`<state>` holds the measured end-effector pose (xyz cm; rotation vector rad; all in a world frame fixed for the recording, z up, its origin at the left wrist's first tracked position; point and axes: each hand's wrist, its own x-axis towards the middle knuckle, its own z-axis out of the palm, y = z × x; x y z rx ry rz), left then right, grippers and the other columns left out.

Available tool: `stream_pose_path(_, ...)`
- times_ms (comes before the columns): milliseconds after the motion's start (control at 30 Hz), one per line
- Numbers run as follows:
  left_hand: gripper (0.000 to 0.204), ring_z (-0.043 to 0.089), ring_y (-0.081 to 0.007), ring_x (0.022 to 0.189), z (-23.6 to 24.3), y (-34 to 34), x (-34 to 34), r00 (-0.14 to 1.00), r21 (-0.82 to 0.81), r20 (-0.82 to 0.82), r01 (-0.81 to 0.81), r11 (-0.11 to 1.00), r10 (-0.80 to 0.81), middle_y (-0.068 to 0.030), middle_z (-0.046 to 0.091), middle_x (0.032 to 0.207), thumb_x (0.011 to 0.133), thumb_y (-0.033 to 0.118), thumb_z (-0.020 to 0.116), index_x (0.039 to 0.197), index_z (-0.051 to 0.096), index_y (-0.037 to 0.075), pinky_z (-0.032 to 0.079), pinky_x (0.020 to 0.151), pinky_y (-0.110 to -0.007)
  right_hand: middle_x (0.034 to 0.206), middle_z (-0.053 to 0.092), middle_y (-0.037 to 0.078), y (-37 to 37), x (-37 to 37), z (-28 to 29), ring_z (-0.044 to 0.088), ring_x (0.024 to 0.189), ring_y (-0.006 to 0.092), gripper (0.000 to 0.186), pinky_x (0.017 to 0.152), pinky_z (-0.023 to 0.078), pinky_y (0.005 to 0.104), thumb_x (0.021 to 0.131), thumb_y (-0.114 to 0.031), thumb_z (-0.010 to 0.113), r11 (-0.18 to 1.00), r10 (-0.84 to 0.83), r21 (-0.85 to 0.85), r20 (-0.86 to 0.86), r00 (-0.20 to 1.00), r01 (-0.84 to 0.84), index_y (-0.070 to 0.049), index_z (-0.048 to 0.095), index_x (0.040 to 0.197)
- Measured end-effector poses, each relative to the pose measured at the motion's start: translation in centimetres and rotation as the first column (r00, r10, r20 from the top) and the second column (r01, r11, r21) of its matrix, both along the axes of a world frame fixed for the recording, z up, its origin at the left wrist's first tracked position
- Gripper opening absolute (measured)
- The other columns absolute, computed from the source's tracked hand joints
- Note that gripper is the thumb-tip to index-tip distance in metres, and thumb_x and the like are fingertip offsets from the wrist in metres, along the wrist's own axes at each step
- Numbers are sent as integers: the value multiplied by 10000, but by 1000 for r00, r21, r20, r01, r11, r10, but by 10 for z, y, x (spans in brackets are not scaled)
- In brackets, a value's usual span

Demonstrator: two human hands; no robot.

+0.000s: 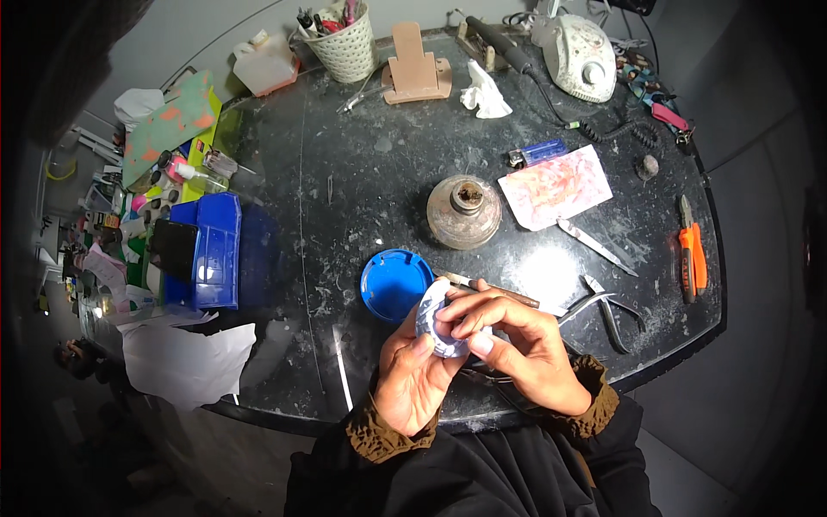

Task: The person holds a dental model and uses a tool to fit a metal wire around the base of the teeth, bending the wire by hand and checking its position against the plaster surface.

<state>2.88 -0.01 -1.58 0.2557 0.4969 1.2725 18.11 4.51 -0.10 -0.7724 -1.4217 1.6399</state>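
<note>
Close to the table's near edge, my left hand (411,372) cups a small pale lavender-white dental cast (427,312), its thumb pressed on the near rim. My right hand (536,351) closes over the cast's right side, fingers curled onto its inner face and thumb against the lower edge. Part of the cast is hidden beneath these fingers. Just beyond my left hand lies a round blue lid (396,283). A slim tool with a brown handle (514,296) rests behind my right hand, partly covered by it.
A glass spirit burner (465,220) stands mid-table. To the right lie a pink-smeared card (558,186), a metal blade (597,247), metal pliers (610,319) and orange-handled pliers (693,256). A blue bin (217,250) and crumpled paper (191,362) crowd the left.
</note>
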Motion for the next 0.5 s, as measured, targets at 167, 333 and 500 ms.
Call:
stream_pose_path(167, 508, 444, -254, 1203, 7, 5, 1, 1000, 40, 7, 12, 999, -13, -211, 367, 1321, 924, 137, 414, 1355, 220, -51, 383, 1026, -367, 1011, 617, 69, -5, -5, 0, 546, 1038, 169, 48, 1057, 191, 453, 848, -89, 597, 999, -42, 0, -47, 998, 43, -46, 588, 867)
stream_pose_path(333, 468, 461, -261, 1182, -4, -3, -1, 1000, 43, -15, 7, 999, -6, -197, 394, 1295, 923, 140, 432, 1317, 281, -62, 396, 1018, -362, 1015, 612, 64, -10, -5, -1, 558, 994, 141, 85, 1037, 266, 382, 857, -98, 595, 999, -47, -11, -131, 990, 46, -29, 575, 903)
stream_pose_path(500, 417, 522, -251, 1091, -9, -7, 3, 972, 110, 223, -103, 989, 76, -160, 506, 1159, 910, 115, 468, 1267, 341, -59, 440, 988, -414, 1020, 593, 60, -10, -1, -1, 540, 980, 117, 189, 896, 409, 295, 925, -158, 515, 999, 25, -20, -265, 964, -31, 12, 569, 988)
